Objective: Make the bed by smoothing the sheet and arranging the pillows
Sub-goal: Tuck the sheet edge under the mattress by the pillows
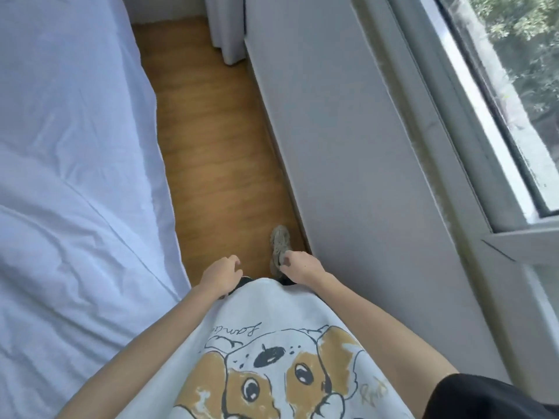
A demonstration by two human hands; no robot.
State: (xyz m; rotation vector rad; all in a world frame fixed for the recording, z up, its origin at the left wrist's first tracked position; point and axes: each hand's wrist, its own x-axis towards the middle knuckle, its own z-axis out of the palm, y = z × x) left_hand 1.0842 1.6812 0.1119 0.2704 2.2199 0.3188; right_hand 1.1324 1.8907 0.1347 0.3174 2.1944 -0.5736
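While beside sheet (75, 176), left hand (220, 275), right hand (302, 266) hang loosely curled.

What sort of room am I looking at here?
Most likely a bedroom: a bed under a wrinkled white sheet on the left, a narrow wood floor aisle, and a window with a curtain at its far end.

Left hand (220, 275) and right hand (301, 265) hang loosely curled, holding nothing.
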